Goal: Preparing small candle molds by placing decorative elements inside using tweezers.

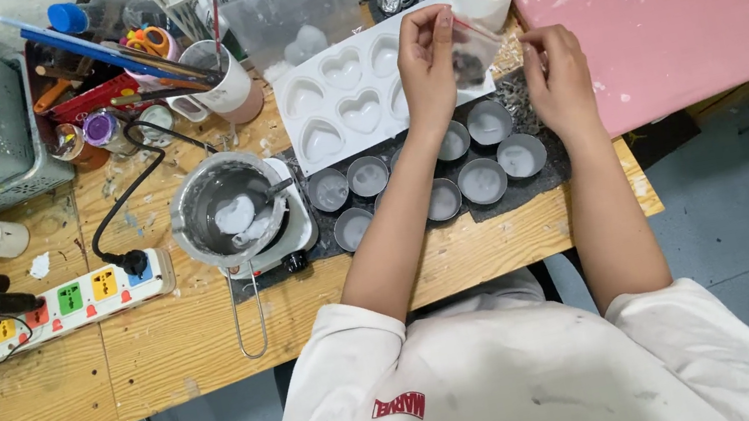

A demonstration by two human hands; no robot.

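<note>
1. Could spill contents onto the heart mould (345,94) or the round cups (481,180) below if the clear bag (474,57) slips or tips.
2. Left hand (426,60) raised over the mould, fingers pinched closed on the bag's edge.
3. Right hand (558,78) beside the bag, fingers curled; cannot tell whether gripping.
4. Bag hanging between both hands, above the cups.

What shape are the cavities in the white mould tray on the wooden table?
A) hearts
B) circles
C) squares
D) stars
A: the white mould tray shows heart-shaped cavities in rows, partly covered by the left hand; the round shapes nearby are separate small metal cups on the dark mat.
</note>
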